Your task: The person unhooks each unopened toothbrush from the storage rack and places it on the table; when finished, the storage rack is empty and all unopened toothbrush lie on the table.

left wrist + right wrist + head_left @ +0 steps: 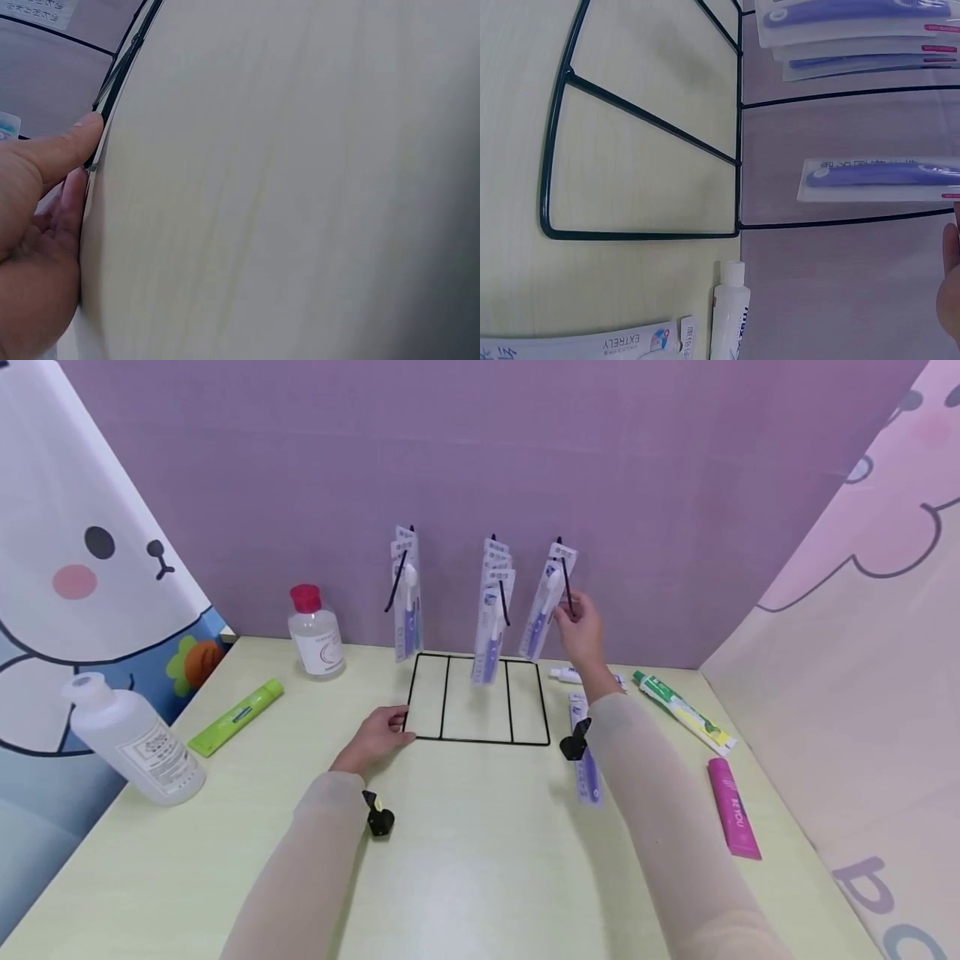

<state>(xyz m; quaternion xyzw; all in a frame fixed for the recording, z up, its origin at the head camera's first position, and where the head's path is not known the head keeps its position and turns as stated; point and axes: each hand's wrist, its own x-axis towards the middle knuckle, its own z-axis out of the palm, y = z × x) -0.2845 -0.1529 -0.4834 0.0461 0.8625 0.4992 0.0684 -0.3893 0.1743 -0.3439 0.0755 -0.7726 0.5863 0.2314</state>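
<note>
A black wire display rack [476, 742] stands on the table, packaged toothbrushes hanging from its three hooks. My left hand [377, 737] pinches the front left of its base; thumb [79, 142] and fingers meet at the wire in the left wrist view. Up at the right hook, my right hand [583, 631] pinches the edge of a packaged toothbrush [546, 597]. Only part of that hand [950, 289] enters the right wrist view. Several packs [491, 635] overlap on the middle hook, and more packs [406, 602] hang on the left one. Another packaged toothbrush [588, 781] lies beneath my right forearm.
At the left are a white pump bottle [146, 747], a green tube [236, 718] and a clear red-capped bottle [317, 639]. A white tube [564, 675], a green-and-yellow toothpaste tube [684, 712] and a magenta tube [733, 810] lie at the right. A purple backdrop [337, 485] rises behind.
</note>
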